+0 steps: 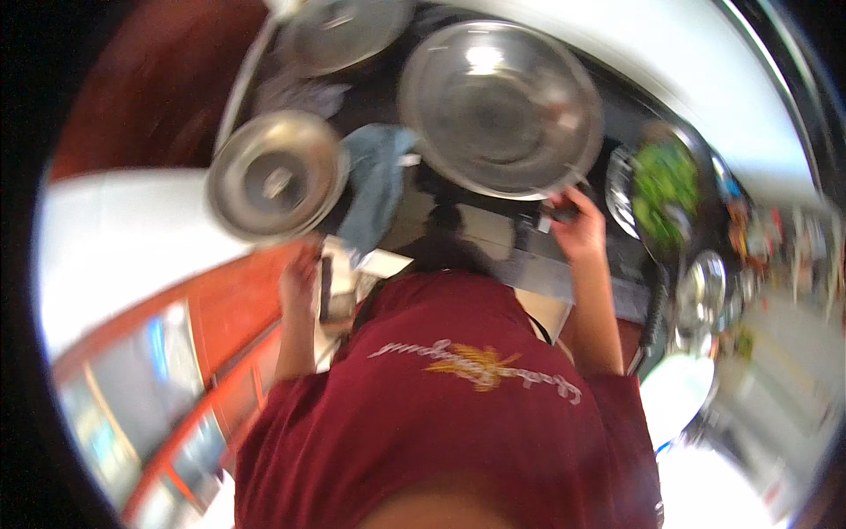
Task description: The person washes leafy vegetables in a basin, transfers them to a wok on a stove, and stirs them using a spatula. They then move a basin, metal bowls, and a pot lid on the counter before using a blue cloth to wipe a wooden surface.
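A large round metal pan (480, 145) rests on the dark stove ahead of me. At its near right rim is my right hand (580, 227), fingers curled on a small dark piece by the stove's front edge; blur hides whether this is a knob or a handle. On the left, my left hand (300, 271) hangs just below a smaller round metal dish or lid (238, 181). Its fingers are smeared by motion. Between the dish and the pan, a blue-grey cloth (377, 176) drapes over the stove's front edge.
Right of the large pan, a dark pan (696, 176) holds green leaves (663, 189), its black handle (654, 313) pointing toward me. Shiny metal dishes (702, 291) and a pale plate (677, 397) lie nearer. A grey lid (344, 31) sits at the back left. Red-framed cabinets (238, 300) stand at left.
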`<state>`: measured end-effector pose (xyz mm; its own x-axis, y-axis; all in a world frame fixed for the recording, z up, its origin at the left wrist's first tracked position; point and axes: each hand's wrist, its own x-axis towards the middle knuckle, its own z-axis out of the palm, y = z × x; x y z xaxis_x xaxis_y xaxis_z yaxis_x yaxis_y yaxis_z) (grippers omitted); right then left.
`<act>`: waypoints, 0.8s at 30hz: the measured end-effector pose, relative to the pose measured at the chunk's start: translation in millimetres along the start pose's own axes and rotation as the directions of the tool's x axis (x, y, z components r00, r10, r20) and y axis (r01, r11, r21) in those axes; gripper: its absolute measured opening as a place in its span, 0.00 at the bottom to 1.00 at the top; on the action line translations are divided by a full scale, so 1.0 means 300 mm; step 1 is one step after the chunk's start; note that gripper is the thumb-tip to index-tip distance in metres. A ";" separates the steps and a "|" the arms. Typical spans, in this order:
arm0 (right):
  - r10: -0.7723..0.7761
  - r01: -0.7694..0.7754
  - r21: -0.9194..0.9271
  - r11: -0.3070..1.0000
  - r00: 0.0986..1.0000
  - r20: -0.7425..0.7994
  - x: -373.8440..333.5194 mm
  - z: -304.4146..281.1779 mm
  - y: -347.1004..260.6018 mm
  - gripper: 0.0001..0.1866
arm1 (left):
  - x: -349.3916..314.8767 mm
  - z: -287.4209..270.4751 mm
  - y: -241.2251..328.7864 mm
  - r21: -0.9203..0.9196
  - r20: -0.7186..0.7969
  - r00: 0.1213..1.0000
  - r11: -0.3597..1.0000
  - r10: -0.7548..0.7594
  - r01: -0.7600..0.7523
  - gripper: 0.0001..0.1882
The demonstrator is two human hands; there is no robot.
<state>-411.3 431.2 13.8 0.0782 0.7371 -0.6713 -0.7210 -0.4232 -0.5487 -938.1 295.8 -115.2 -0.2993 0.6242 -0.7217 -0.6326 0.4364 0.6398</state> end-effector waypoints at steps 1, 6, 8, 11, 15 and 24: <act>-0.002 0.002 0.064 0.998 1.000 0.000 0.042 -0.005 0.007 0.12 | -0.012 0.123 0.090 -0.003 -0.063 0.997 0.999 0.044 -0.044 0.17; 0.034 -0.060 0.116 0.991 0.977 0.211 0.051 0.016 0.028 0.17 | 0.095 0.069 0.071 -0.168 -0.138 0.983 0.975 0.120 -0.143 0.07; 0.040 -0.065 0.110 0.992 0.974 0.221 0.060 0.016 0.032 0.16 | 0.106 0.064 0.053 -0.177 -0.159 0.974 0.966 0.160 -0.188 0.07; 0.024 -0.043 0.142 0.989 0.991 0.130 0.061 0.008 0.026 0.15 | 0.108 0.099 0.101 -0.140 -0.265 0.954 0.973 0.140 -0.182 0.08; -0.003 -0.006 0.178 0.984 0.999 0.052 0.061 0.011 0.015 0.09 | 0.210 0.056 0.140 0.262 -0.200 0.867 0.878 0.457 -0.402 0.07; -0.131 0.089 0.239 0.967 0.978 0.165 0.083 0.051 0.037 0.13 | 0.311 0.028 0.137 0.290 -0.138 0.908 0.893 0.396 -0.345 0.13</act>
<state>-427.9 453.1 -1.4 0.0571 0.8630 -0.5020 -0.8548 -0.2175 -0.4711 -986.0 377.6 -154.0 -0.6208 0.6500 -0.4382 -0.2545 0.3616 0.8969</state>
